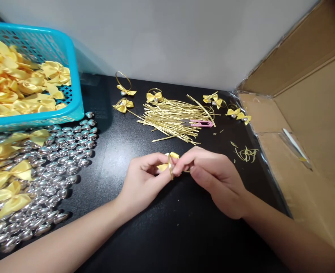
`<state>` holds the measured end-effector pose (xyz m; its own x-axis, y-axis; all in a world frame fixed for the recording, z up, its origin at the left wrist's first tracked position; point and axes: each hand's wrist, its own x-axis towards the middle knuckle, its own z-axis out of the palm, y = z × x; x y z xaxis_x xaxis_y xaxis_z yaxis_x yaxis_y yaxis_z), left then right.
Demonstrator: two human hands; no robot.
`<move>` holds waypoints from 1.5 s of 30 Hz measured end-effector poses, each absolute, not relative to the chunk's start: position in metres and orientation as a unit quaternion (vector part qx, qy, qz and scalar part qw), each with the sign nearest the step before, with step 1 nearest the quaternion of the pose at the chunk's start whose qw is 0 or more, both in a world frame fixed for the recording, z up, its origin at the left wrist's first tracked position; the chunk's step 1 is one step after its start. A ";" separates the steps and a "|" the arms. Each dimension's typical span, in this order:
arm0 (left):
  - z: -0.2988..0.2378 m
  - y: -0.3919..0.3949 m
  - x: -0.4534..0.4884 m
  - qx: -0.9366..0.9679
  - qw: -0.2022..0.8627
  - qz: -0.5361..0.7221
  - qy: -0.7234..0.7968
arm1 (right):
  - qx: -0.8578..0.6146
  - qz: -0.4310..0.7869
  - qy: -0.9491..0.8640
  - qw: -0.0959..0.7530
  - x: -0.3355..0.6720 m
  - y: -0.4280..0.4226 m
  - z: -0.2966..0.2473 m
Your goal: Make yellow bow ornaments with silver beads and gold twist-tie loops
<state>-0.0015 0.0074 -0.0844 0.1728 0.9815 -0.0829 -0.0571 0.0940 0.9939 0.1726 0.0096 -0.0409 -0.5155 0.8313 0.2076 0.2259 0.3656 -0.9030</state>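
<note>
Near the middle of the black table, my left hand (144,182) pinches a yellow ribbon bow (163,167), much of it hidden behind the fingers. A gold twist tie (170,167) curves round at the left fingertips. Fingers of my right hand (215,178) are closed against the same spot, pinching what looks like the tie's end; the exact grip is covered. Just beyond both hands lies a pile of gold twist ties (167,117), with pink-handled thread snips (201,123) resting on it.
A blue basket (76,76) of yellow bows (19,79) stands at the left. Silver heart-shaped beads (68,151) spread before it. Several bows with ties and beads (124,105) lie at the back. Tie scraps (245,154) and cardboard (306,94) are on the right.
</note>
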 end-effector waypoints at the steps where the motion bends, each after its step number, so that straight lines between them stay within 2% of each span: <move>1: -0.085 0.007 -0.001 0.502 0.577 0.450 0.462 | -0.361 0.465 -0.738 0.330 0.173 0.010 -0.040; 5: -0.086 0.006 -0.001 0.523 0.561 0.436 0.471 | -0.390 0.492 -0.719 0.298 0.170 0.008 -0.040; 11: -0.086 0.002 -0.001 0.549 0.550 0.421 0.468 | -0.364 0.464 -0.732 0.340 0.162 -0.006 -0.044; 22: -0.089 0.002 -0.001 0.547 0.567 0.416 0.454 | -0.335 0.368 -0.797 0.343 0.159 -0.017 -0.047; 34: -0.090 0.002 0.000 0.521 0.595 0.411 0.453 | -0.323 0.369 -0.794 0.360 0.159 -0.014 -0.045; 41: -0.087 0.007 0.000 0.422 0.658 0.468 0.412 | -0.483 0.412 -0.619 0.462 0.175 0.007 -0.047; 45: -0.089 0.006 -0.003 0.412 0.682 0.459 0.393 | -0.496 0.407 -0.607 0.470 0.180 0.013 -0.046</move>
